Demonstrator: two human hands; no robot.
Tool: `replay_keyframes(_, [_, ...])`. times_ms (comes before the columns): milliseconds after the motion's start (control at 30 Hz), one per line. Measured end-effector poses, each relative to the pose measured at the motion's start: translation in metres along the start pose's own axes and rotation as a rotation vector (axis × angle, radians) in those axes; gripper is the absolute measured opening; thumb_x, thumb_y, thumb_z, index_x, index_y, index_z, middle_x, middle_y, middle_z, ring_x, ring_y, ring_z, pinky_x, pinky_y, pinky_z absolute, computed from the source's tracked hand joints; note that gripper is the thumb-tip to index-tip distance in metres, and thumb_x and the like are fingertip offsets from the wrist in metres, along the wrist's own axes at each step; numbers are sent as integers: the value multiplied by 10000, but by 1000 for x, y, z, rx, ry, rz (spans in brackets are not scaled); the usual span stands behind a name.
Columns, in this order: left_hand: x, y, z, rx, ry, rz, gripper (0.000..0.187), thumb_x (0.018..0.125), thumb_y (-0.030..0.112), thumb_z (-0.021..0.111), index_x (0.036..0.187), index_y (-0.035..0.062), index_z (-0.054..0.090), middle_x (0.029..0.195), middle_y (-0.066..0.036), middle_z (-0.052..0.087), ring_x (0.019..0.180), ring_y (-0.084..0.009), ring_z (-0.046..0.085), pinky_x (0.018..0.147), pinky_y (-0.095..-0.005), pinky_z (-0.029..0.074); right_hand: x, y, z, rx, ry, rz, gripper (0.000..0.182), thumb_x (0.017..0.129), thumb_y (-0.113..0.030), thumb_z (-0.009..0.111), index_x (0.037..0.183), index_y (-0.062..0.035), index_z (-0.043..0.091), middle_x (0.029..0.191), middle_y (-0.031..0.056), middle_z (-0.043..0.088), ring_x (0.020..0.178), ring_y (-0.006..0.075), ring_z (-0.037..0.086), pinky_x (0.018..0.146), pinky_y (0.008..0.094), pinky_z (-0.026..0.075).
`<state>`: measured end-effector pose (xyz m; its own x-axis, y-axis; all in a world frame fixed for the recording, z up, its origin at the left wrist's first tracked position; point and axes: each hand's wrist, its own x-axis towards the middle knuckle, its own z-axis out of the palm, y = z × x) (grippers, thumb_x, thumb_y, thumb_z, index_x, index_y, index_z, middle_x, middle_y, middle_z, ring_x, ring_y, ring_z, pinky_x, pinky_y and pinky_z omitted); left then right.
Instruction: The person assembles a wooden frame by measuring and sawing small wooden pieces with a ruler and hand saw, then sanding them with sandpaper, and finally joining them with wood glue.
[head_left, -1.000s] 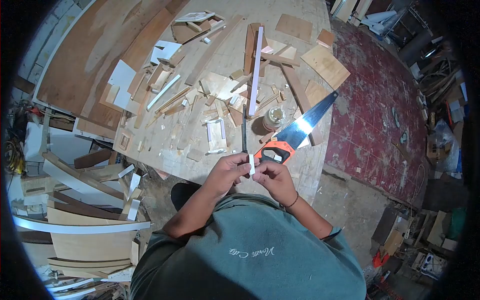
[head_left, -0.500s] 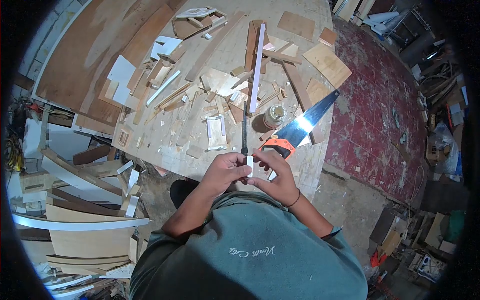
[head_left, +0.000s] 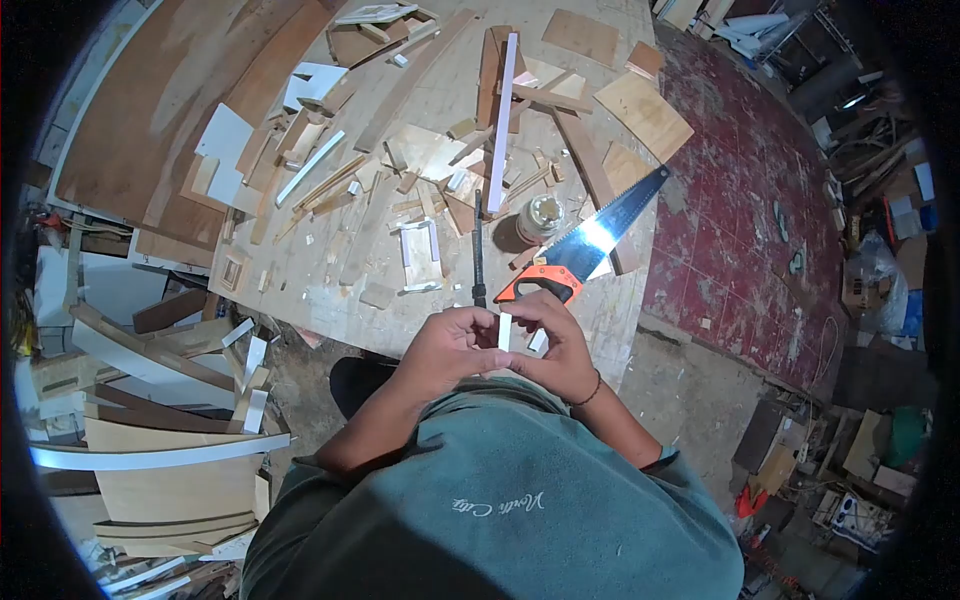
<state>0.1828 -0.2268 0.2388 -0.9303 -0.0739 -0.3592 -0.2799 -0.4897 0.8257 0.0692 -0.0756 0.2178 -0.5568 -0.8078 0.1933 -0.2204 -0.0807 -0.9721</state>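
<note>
Small white block [head_left: 504,332], on the person's side of the orange-handled handsaw [head_left: 604,234], gripped by left hand [head_left: 445,346] and right hand [head_left: 556,348] at the fingertips, glass jar [head_left: 541,217] just left of the handsaw's blade, worktop [head_left: 330,285] beneath the handsaw

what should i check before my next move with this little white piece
1. Small white strip secure: ok, held between the fingers of the left hand and right hand.
2. Strip's ends square: cannot tell, too small in this view.
3. Handsaw safely placed: ok, lying flat, its orange handle near the right hand and blade pointing away.
4. Glass jar upright: ok, standing beside the saw blade.
5. Jar lid on: cannot tell.
6. Workbench tidy: not ok, wood scraps lie scattered across it.
</note>
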Motion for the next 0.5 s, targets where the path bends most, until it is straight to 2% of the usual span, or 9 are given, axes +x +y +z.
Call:
replay_keyframes(133, [-1, 1, -1, -31, -52, 55, 364, 735, -6, 717, 1059, -52, 557, 887, -74, 619, 814, -109, 592, 753, -251, 491, 2, 1, 1, -16, 16, -18, 515, 631, -124, 765, 1120, -90, 607, 933, 49, 558, 850, 172, 517, 688, 283, 405])
replay_keyframes(267, [-1, 0, -6, -5, -78, 105, 354, 750, -11, 699, 1072, -55, 558, 898, -81, 620, 821, -111, 594, 738, -249, 494, 6, -5, -1, -69, 29, -56, 525, 600, -121, 769, 1101, -74, 618, 930, 74, 563, 862, 208, 530, 736, 311, 410])
replay_keyframes(333, [-1, 1, -7, -45, -37, 22, 322, 776, -9, 672, 1074, -59, 561, 897, -85, 619, 801, -111, 598, 720, -244, 493, 7, -7, -2, -108, 27, -84, 528, 593, -120, 770, 1096, -67, 621, 928, 81, 566, 866, 222, 534, 756, 323, 412])
replay_keyframes(500, [5, 1, -9, -36, -89, 22, 228, 836, 17, 605, 1047, -66, 578, 867, -83, 630, 771, -115, 606, 697, -236, 487, 7, -10, -5, -148, 39, -150, 531, 585, -144, 786, 1084, -61, 626, 966, 87, 584, 888, 243, 542, 792, 345, 412])
